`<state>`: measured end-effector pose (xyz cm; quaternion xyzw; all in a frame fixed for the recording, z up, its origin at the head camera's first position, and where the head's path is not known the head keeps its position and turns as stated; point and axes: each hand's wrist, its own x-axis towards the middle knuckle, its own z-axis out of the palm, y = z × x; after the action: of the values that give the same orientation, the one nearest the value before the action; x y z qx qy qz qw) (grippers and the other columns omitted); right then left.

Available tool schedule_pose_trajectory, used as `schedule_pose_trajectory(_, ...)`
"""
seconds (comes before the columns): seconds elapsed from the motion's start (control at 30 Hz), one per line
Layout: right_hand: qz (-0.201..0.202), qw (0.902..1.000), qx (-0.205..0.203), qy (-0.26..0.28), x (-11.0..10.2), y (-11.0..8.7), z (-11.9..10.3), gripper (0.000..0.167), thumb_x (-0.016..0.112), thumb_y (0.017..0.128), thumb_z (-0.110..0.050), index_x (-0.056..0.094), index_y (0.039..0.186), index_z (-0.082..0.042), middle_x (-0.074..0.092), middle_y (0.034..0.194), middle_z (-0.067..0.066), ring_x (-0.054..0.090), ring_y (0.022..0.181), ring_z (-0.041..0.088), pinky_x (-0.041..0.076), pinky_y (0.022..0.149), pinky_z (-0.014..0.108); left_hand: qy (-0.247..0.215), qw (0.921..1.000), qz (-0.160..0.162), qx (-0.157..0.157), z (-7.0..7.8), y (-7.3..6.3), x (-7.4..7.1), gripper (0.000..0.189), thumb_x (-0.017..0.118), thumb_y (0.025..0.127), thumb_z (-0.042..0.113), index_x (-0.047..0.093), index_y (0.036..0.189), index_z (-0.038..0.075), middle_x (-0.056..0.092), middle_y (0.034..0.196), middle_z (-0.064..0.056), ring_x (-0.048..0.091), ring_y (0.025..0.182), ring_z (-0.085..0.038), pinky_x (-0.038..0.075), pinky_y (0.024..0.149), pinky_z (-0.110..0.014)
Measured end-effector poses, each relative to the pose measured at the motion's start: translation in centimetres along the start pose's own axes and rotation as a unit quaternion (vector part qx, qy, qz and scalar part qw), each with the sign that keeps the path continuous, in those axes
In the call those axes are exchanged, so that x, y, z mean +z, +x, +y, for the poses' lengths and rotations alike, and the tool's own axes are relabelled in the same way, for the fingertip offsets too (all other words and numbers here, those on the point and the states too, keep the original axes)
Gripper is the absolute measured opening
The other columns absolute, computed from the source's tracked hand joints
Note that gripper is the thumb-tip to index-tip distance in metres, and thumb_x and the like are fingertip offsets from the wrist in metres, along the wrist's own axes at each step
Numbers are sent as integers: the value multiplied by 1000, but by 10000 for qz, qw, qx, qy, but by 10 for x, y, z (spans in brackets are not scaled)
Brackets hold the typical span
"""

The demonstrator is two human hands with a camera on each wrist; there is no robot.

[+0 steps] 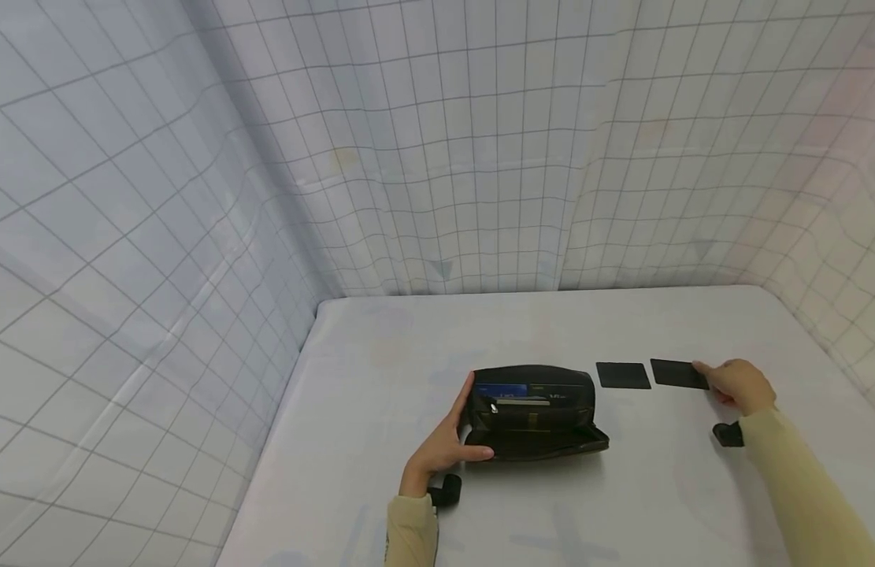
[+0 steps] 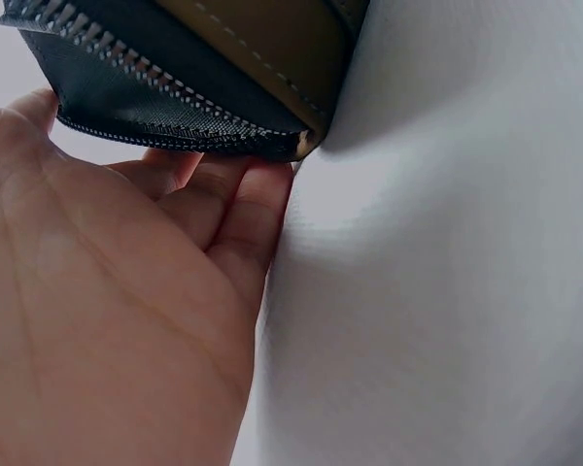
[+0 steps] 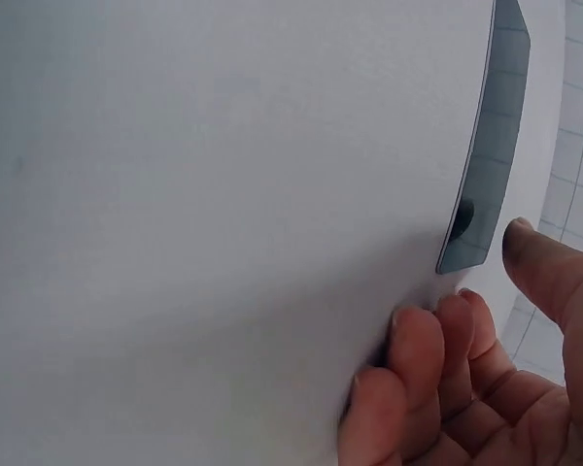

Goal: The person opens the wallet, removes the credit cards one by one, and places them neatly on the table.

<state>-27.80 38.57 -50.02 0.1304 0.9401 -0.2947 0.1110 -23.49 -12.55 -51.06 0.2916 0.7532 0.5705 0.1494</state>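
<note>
A dark zip-around wallet (image 1: 532, 449) stands spread open on the white table, with a blue card (image 1: 501, 390) and a dark card with pale lettering in its upper slots. My left hand (image 1: 440, 446) grips its left end, thumb across the front lip and fingers along the side. The left wrist view shows the fingertips against the zipper (image 2: 165, 83). My right hand (image 1: 743, 386) is at the right end of a flat black card (image 1: 674, 373). In the right wrist view, thumb and bent fingers stand apart around the near end of that glossy card (image 3: 491, 146).
A second black card (image 1: 623, 376) lies flat between the wallet and the card by my right hand. The white tabletop (image 1: 380, 354) meets grid-patterned cloth walls (image 1: 480, 197) at the back and both sides. Dark camera mounts sit at both wrists.
</note>
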Motion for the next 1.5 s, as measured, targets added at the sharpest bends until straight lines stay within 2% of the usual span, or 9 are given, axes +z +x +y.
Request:
schedule_pose_trajectory(0.13, 376, 9984, 151, -395, 1, -3, -15, 68, 41, 95, -55, 57, 77, 9, 57, 68, 16, 51, 61, 27, 37, 52, 37, 10, 10000, -9, -18, 0, 0, 0, 114, 77, 79, 42, -8, 153, 23, -9, 157, -3, -3, 142, -27, 14, 107, -59)
schedule_pose_trajectory(0.23, 715, 9959, 102, -543, 3, -3, -30, 68, 43, 94, -55, 56, 97, 11, 59, 84, 22, 54, 69, 32, 40, 56, 42, 15, 10000, -6, -17, 1, 0, 0, 114, 77, 79, 42, -8, 153, 22, -9, 157, -2, -3, 142, -27, 14, 107, -59)
schedule_pose_trajectory(0.37, 1051, 9925, -289, -561, 6, -2, -58, 60, 45, 94, -55, 56, 94, 3, 59, 78, 15, 53, 63, 27, 40, 53, 40, 2, 10000, 7, -10, 1, 0, 0, 115, 77, 78, 42, -8, 153, 22, -9, 157, -2, -3, 142, -26, 13, 107, -58)
schedule_pose_trajectory(0.5, 1222, 9867, -929, -539, 9, -5, -92, 58, 46, 94, -55, 56, 97, 2, 62, 86, 17, 55, 63, 26, 40, 50, 37, -31, 10000, -6, 17, 1, 0, 0, 115, 77, 78, 41, -9, 153, 22, -9, 157, -2, -4, 141, -25, 12, 107, -58)
schedule_pose_trajectory(0.6, 1332, 9789, -1475, -486, 13, -9, -118, 53, 49, 94, -52, 58, 96, 0, 62, 92, 18, 56, 66, 25, 40, 50, 34, -31, 10000, -21, 28, 0, 1, 0, 115, 77, 78, 41, -9, 153, 21, -10, 156, -2, -4, 141, -25, 12, 107, -58)
schedule_pose_trajectory(0.77, 1417, 9600, -2394, -315, 25, -20, -160, 39, 57, 94, -44, 60, 89, -5, 62, 82, 9, 51, 60, 20, 38, 48, 32, 3, 10000, 0, -20, 0, 1, 0, 116, 78, 78, 41, -8, 153, 22, -10, 156, -2, -4, 141, -25, 12, 107, -58)
schedule_pose_trajectory(0.97, 1335, 9323, -3352, -263, 43, -33, -206, 28, 64, 91, -38, 63, 81, -12, 59, 70, -2, 47, 52, 14, 38, 47, 31, -10, 10000, 2, -21, -1, 2, 0, 116, 78, 78, 40, -8, 153, 22, -10, 157, -2, -5, 141, -25, 11, 108, -58)
schedule_pose_trajectory(1.2, 755, 9088, -4080, -431, 64, -50, -238, 20, 67, 90, -35, 65, 80, -18, 57, 68, -11, 50, 56, 7, 43, 53, 31, -20, 10000, 20, -10, 0, 2, 0, 116, 78, 78, 41, -9, 153, 19, -9, 157, -3, -4, 141, -26, 11, 107, -59)
schedule_pose_trajectory(1.5, -176, 8931, -4397, -932, 86, -55, -248, 21, 68, 88, -37, 69, 77, -19, 58, 65, -15, 50, 55, 3, 44, 53, 27, -224, 9997, -62, -56, 0, 2, 0, 114, 78, 79, 36, -10, 152, 25, -9, 157, -5, -3, 142, -26, 11, 107, -58)
